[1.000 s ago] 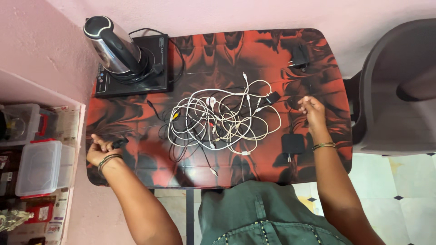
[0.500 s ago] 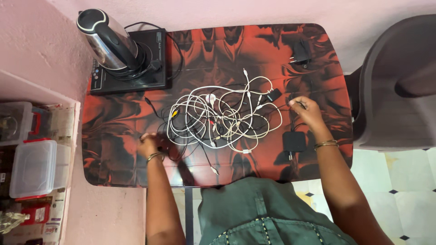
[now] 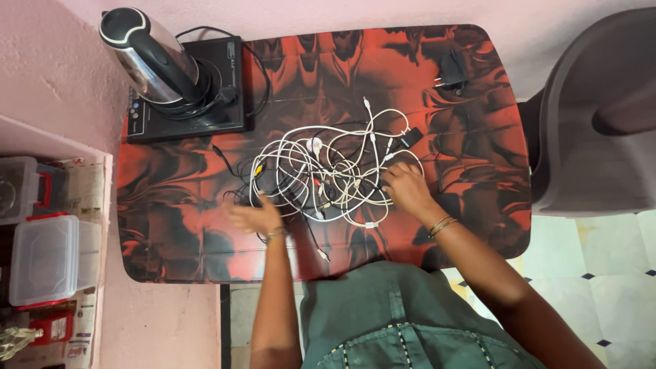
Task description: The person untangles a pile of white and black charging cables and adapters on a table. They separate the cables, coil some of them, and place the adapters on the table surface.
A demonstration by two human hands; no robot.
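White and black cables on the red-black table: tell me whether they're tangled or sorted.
Tangled: the white and black cables lie looped over each other in one heap.

A red-and-black marbled desk carries a black induction cooktop at its far left corner, and a steel electric kettle with a black lid stands on that cooktop. Toward the far right corner of the desk lies a black plug adapter, well apart from the cooktop. Left of the desk, clear plastic containers with red clasps sit on a shelf, while a dark brown plastic chair stands just beside its right edge, over a pale tiled floor.
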